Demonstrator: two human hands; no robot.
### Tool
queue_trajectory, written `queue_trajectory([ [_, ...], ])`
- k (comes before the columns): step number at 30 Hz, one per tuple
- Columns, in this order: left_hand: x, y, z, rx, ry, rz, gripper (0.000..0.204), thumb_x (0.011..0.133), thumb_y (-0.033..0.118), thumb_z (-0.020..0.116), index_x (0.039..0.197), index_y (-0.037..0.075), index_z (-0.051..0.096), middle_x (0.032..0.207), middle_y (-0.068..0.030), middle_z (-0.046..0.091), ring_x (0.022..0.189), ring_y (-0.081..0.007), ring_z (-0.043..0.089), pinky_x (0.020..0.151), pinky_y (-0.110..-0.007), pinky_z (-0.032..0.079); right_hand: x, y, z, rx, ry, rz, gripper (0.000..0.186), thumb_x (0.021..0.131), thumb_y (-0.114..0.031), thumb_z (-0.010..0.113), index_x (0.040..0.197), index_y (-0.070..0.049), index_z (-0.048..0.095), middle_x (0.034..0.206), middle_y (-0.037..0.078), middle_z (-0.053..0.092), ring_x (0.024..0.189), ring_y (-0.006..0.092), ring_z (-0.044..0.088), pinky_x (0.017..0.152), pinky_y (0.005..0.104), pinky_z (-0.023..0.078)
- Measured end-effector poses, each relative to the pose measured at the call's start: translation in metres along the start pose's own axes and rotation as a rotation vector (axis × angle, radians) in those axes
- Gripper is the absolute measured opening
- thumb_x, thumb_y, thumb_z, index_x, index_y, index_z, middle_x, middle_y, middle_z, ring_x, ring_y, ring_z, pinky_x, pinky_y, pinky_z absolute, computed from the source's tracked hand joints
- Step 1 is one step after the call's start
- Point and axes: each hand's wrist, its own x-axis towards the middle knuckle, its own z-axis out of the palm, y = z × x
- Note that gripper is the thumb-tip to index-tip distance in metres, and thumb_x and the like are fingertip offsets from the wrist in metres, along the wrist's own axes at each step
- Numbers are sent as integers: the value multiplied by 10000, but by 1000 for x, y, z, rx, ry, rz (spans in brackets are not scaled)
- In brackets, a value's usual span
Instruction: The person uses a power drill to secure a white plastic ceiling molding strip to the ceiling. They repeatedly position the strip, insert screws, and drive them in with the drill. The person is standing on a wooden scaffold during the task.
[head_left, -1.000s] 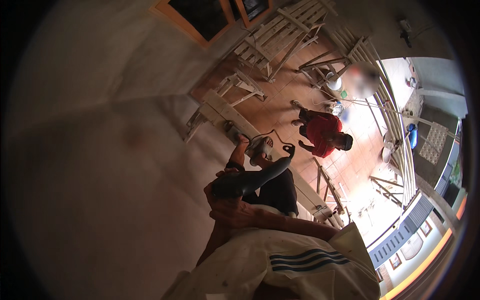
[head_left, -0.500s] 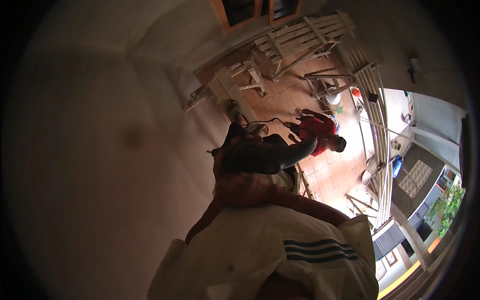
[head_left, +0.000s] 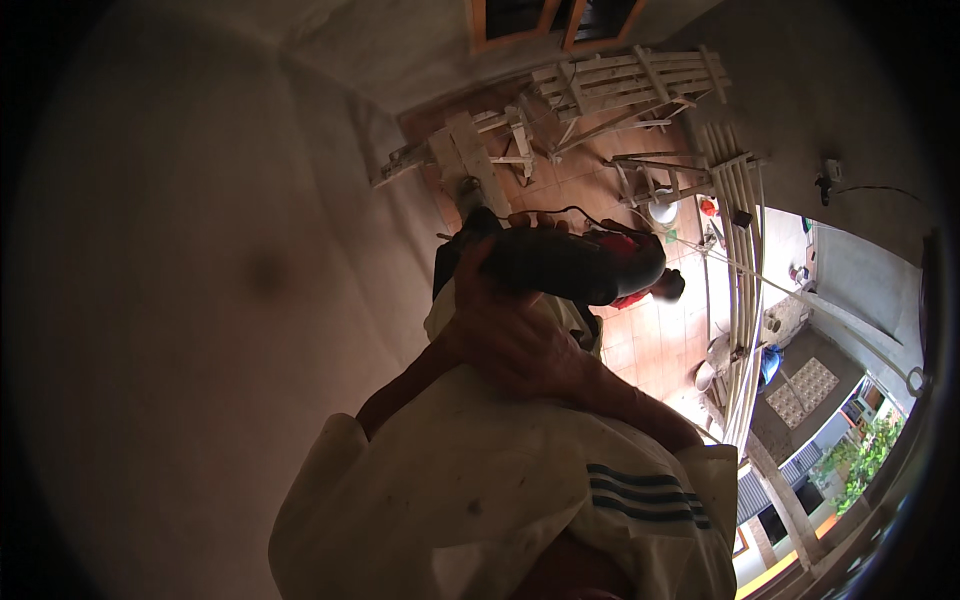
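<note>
I have my left hand (head_left: 468, 285) wrapped around a long, rounded black tool (head_left: 575, 265) in front of my chest, though its working end is hidden. My right hand (head_left: 520, 345) crosses just below, back toward me, fingers out of sight; I can't tell how far it's closed. Fingertips (head_left: 545, 221) show past the tool, whose they are unclear. Beyond my hands, the tool covers most of a person in a red top (head_left: 630, 299).

One dark power tool (head_left: 570, 265), one co-worker (head_left: 668, 287), three shirt stripes (head_left: 640, 488)
</note>
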Motion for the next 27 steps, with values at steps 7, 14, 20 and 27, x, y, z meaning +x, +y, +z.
queue_trajectory([
  [7, -17, 11, 8, 66, -49, -86, 379, 956, 244, 561, 1286, 58, 531, 1408, -138, 505, 1399, -306, 421, 1200, -461, 301, -4, 5, -49, 13, -159, 181, 689, 711, -184, 823, 1333, -25, 572, 1269, 148, 628, 1163, 311, 624, 978, 419, 530],
  [14, -20, 14, 3, 192, -18, -137, 427, 939, 308, 581, 1300, 86, 531, 1359, -148, 539, 1361, -336, 470, 1181, -507, 348, -26, 36, -98, 302, -406, 828, 933, 664, -184, 907, 1459, -46, 439, 1359, 141, 601, 1257, 348, 580, 1066, 424, 474],
  [20, -29, 20, 22, 327, 82, -156, 656, 953, 499, 588, 1413, 49, 464, 1458, -171, 481, 1393, -324, 438, 1184, -516, 337, -56, 31, -57, 421, -146, 757, 751, 684, -117, 855, 1365, -2, 560, 1280, 139, 670, 1168, 216, 645, 1000, 349, 507],
  [27, -47, 27, 44, 425, 145, -156, 605, 971, 580, 564, 1321, 86, 557, 1253, -144, 628, 1174, -239, 606, 1010, -410, 500, -119, 26, -42, 557, 18, 1031, 537, 732, -58, 784, 1249, -9, 646, 1029, 91, 743, 905, 189, 714, 820, 327, 579],
])
